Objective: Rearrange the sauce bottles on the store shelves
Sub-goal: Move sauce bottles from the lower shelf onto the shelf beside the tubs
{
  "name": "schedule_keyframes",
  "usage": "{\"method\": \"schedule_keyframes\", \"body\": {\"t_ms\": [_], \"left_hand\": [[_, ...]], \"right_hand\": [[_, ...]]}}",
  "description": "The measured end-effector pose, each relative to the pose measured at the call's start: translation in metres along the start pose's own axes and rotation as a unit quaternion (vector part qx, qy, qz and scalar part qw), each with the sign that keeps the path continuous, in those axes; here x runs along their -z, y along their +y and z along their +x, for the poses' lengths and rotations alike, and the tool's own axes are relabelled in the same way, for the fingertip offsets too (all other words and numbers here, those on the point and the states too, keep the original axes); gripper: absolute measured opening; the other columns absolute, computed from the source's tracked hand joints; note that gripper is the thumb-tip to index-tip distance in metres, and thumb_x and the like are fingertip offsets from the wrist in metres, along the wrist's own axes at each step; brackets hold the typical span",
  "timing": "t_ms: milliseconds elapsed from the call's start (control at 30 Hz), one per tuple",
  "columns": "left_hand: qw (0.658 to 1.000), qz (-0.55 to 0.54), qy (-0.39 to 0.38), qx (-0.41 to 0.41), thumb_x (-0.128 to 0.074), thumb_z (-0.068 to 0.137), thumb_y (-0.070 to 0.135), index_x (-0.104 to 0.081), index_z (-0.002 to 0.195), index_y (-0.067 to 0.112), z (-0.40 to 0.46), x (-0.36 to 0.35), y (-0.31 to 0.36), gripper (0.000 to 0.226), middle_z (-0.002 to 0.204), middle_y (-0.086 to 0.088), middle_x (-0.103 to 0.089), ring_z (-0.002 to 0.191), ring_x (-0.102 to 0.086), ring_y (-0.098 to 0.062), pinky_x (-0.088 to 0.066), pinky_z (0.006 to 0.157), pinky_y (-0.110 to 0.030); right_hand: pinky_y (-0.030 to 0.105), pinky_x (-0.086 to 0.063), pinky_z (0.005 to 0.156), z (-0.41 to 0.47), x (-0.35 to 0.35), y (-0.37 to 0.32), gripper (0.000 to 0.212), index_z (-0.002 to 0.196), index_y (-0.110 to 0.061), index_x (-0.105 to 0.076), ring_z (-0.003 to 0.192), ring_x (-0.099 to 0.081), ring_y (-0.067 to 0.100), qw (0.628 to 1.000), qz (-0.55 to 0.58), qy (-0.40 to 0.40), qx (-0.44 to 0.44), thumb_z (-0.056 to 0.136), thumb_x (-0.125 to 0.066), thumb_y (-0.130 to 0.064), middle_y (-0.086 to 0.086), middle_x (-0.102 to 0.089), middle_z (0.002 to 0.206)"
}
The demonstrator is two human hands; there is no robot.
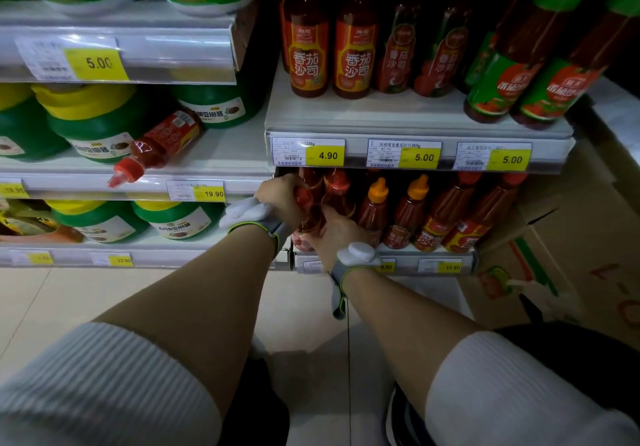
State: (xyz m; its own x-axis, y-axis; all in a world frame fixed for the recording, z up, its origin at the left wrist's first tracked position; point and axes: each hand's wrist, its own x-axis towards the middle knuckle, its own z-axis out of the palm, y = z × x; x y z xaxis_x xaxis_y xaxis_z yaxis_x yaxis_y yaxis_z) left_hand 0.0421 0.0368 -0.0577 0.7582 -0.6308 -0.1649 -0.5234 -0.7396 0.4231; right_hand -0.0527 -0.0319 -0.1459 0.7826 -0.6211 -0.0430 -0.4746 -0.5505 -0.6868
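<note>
Head view looks down at a lower shelf (398, 250) where both hands work at the left end of a row of red sauce bottles. Left hand (282, 194) has its fingers wrapped around the upper part of a bottle (306, 200) at the row's edge. Right hand (334, 232) grips low on what seems to be the same bottle or one touching it; the dim light and overlapping hands make it hard to say which.

To the right on that shelf, the other bottles (446, 217) stand in a leaning row, orange caps and red caps mixed by pairs. On the upper shelf (398, 116) ketchup bottles (310, 54) stand upright and grouped by label, which looks tidy already.

One stray bottle (156, 148) lies on its side on the left-hand shelf (225, 165), among green tubs (93, 123), its cap poking past the edge. It appears misplaced and not yet dealt with.

My reading is that the job is partway: the lower row is being straightened now, and the stray still needs a home.
</note>
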Motion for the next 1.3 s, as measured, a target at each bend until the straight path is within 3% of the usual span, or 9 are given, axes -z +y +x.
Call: {"method": "schedule_keyframes", "body": {"t_ms": [200,367,533,667,833,967,1133,1233,1300], "left_hand": [[1.0,0.003,-0.011,0.005,-0.071,0.075,0.02,-0.059,0.116,0.018,0.008,0.0,0.002,0.043,0.115,-0.013,-0.064,0.106,-0.057,-0.034,-0.042,0.082,-0.03],[0.999,-0.039,0.011,0.036,-0.065,0.078,0.022,-0.059,0.116,0.018,0.013,-0.005,0.0,0.038,0.112,-0.015,-0.065,0.103,-0.059,-0.037,-0.045,0.079,-0.033],[0.998,-0.052,0.0,0.04,-0.063,0.081,0.027,-0.058,0.108,0.013,0.017,-0.005,0.002,0.031,0.109,-0.017,-0.065,0.1,-0.059,-0.038,-0.038,0.068,-0.029],[0.999,-0.035,0.001,0.032,-0.057,0.087,0.021,-0.053,0.112,0.005,0.01,-0.001,0.009,0.03,0.114,-0.023,-0.062,0.104,-0.057,-0.042,-0.039,0.072,-0.034],[0.999,0.005,0.02,0.039,-0.053,0.087,0.014,-0.054,0.115,0.0,-0.005,0.013,0.025,0.031,0.118,-0.024,-0.059,0.109,-0.055,-0.042,-0.044,0.083,-0.039],[0.999,0.039,0.02,0.011,-0.055,0.086,0.017,-0.056,0.108,0.003,-0.016,0.018,0.022,0.027,0.112,-0.023,-0.062,0.103,-0.057,-0.041,-0.039,0.071,-0.034],[0.999,0.037,0.014,-0.006,-0.052,0.087,0.03,-0.058,0.099,0.008,-0.035,0.025,0.015,0.026,0.103,-0.02,-0.065,0.09,-0.06,-0.039,-0.035,0.062,-0.032],[0.998,-0.013,0.055,0.006,-0.056,0.083,0.033,-0.059,0.106,0.011,-0.052,0.033,0.013,0.031,0.104,-0.018,-0.066,0.092,-0.06,-0.038,-0.039,0.064,-0.032],[0.997,-0.027,0.074,0.021,-0.054,0.085,0.038,-0.059,0.112,0.012,-0.06,0.038,0.01,0.037,0.109,-0.018,-0.066,0.096,-0.06,-0.037,-0.046,0.072,-0.034]], "right_hand": [[0.031,-0.044,0.077,0.004,-0.005,0.0,0.058,0.136,-0.033,-0.034,0.097,-0.062,0.029,0.999,-0.02,-0.03,-0.02,0.084,-0.053,-0.051,0.003,-0.067,0.106],[0.036,-0.044,0.097,0.004,-0.01,-0.01,0.075,0.146,-0.028,-0.019,0.113,-0.056,0.029,0.996,-0.018,-0.075,-0.054,0.085,-0.06,-0.036,0.008,-0.059,0.124],[0.043,-0.043,0.099,0.001,0.002,-0.016,0.078,0.145,-0.017,-0.023,0.118,-0.051,0.033,0.987,0.053,-0.126,-0.086,0.082,-0.067,-0.021,0.015,-0.05,0.135],[0.034,-0.033,0.107,-0.01,0.014,-0.017,0.092,0.15,-0.022,-0.001,0.13,-0.042,0.03,0.987,0.029,-0.149,-0.059,0.084,-0.065,-0.026,0.012,-0.045,0.141],[0.035,-0.036,0.106,-0.021,0.044,-0.024,0.084,0.149,-0.021,-0.012,0.129,-0.044,0.03,0.988,0.013,-0.144,-0.051,0.084,-0.064,-0.034,0.01,-0.043,0.144],[0.027,-0.037,0.089,-0.029,0.064,-0.035,0.068,0.139,-0.014,-0.036,0.119,-0.051,0.033,0.993,0.002,-0.119,-0.012,0.08,-0.068,-0.029,0.015,-0.053,0.132],[0.033,-0.036,0.095,-0.041,0.087,-0.052,0.069,0.14,-0.02,-0.034,0.123,-0.045,0.035,0.99,-0.045,-0.132,0.004,0.081,-0.065,-0.037,0.016,-0.043,0.138],[0.034,-0.038,0.093,-0.05,0.094,-0.067,0.057,0.134,-0.016,-0.043,0.12,-0.048,0.035,0.991,-0.06,-0.113,0.033,0.083,-0.064,-0.031,0.016,-0.048,0.134],[0.035,-0.039,0.096,-0.052,0.096,-0.076,0.063,0.136,-0.019,-0.04,0.121,-0.047,0.034,0.988,-0.087,-0.116,0.049,0.08,-0.067,-0.033,0.014,-0.045,0.138]]}}
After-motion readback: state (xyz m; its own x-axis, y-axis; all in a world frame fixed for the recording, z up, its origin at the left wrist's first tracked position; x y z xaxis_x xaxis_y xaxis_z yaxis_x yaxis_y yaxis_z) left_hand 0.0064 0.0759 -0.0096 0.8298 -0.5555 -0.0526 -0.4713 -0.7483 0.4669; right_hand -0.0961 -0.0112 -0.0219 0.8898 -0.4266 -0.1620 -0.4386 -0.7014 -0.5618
